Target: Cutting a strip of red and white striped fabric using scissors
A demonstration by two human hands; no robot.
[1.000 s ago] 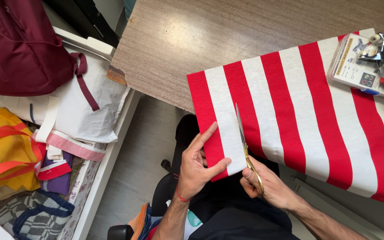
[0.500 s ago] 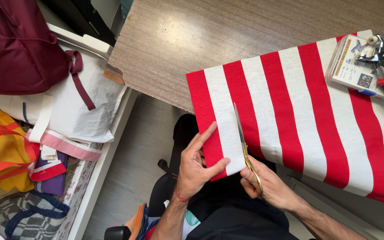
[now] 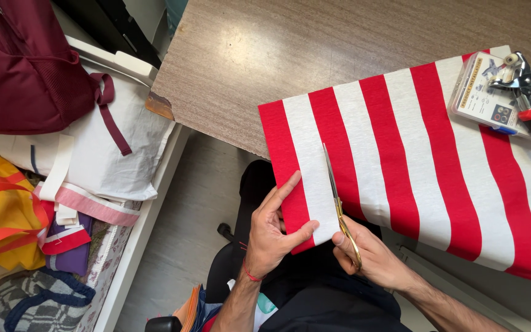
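Little has shifted since a moment ago: both hands keep their places at the near edge of the red-and-white striped fabric (image 3: 413, 160), and the view has only drifted a touch. Much of the right hand (image 3: 370, 258) is hard to read, since its fingers curl under and around the gold handles of the scissors (image 3: 338, 203), hiding the finger loops; it is closed on those handles. Whether the blades are parted or together cannot be told, as they show as one thin line on the cloth. The scissors' long axis runs nearly straight away from the person, tip pointing up the picture and leaning slightly left, lying along a white stripe just beside a red one. The left hand (image 3: 275, 230) pinches the cloth's near left corner, thumb on top and fingers spread flat along a red stripe. The fabric lies on the wooden table (image 3: 290, 55), its near edge hanging over the table's edge and its right side cut off by the frame. At the far right, red-handled pliers (image 3: 527, 92) rest on a small clear box (image 3: 483, 95), partly out of view.
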